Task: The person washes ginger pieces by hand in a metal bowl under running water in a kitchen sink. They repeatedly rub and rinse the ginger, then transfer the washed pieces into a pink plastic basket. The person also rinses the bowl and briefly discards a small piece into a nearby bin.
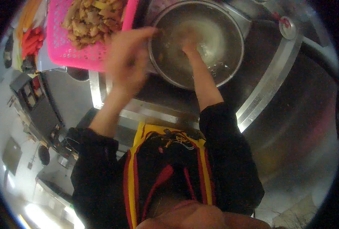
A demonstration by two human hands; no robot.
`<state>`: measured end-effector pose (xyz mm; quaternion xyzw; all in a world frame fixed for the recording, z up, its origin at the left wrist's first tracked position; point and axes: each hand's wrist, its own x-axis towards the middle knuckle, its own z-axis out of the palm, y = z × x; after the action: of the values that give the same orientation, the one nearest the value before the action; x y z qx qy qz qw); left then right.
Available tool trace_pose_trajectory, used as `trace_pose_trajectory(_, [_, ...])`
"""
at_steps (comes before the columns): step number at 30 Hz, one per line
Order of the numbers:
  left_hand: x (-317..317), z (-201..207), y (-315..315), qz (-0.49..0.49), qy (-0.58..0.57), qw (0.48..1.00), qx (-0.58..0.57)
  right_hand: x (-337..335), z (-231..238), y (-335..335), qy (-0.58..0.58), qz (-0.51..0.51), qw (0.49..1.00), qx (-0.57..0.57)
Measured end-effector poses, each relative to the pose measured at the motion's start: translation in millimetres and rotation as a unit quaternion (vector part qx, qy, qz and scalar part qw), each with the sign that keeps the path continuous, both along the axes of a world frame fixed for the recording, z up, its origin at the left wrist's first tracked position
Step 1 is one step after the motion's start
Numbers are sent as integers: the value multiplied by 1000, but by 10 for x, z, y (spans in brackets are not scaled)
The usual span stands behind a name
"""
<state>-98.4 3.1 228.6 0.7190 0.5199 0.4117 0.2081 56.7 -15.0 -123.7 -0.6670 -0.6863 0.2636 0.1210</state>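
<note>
Head view, looking down over a metal sink counter (pixel 268 82).

Left hand (pixel 127 57): raised above the counter, between the pink basket (pixel 68 51) and the steel bowl (pixel 198 42). Motion-blurred; fingers point toward the bowl's near-left rim. Whether it grips anything, cannot tell.

Right hand (pixel 188 40): down inside the steel bowl, in the water, fingers blurred against a pale mass at the bowl's middle. Grip state cannot be made out; no object seen clearly in it.

Steel bowl: round, shiny, holds clear water; sits at top centre on the dark sink area, just right of the pink basket.

Pink basket: rectangular plastic mesh, top left, heaped with tan and yellowish cut food pieces (pixel 91 17). Its near edge overhangs the counter rim.

Far left: red and orange long items (pixel 31 38) lying on a pale surface beside the basket; too small to name.

Upper right: small round metal lid or cap (pixel 288 27) with a red mark, on the counter's curved rim.

Person wears black sleeves and a black apron front with yellow and red straps (pixel 169 160).
</note>
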Motion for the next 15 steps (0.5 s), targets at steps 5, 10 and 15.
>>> trace_pose_trajectory(5, [587,-1532,120,6,308,947,-91,25,-5,-187,198,-2,970,-139])
trace_pose_trajectory(10, [528,-2618,159,-38,408,869,-279,190,136,-708,-57,107,974,-194])
trace_pose_trajectory(15, [381,-3112,81,-149,422,755,-479,52,326,-1059,78,69,962,-254])
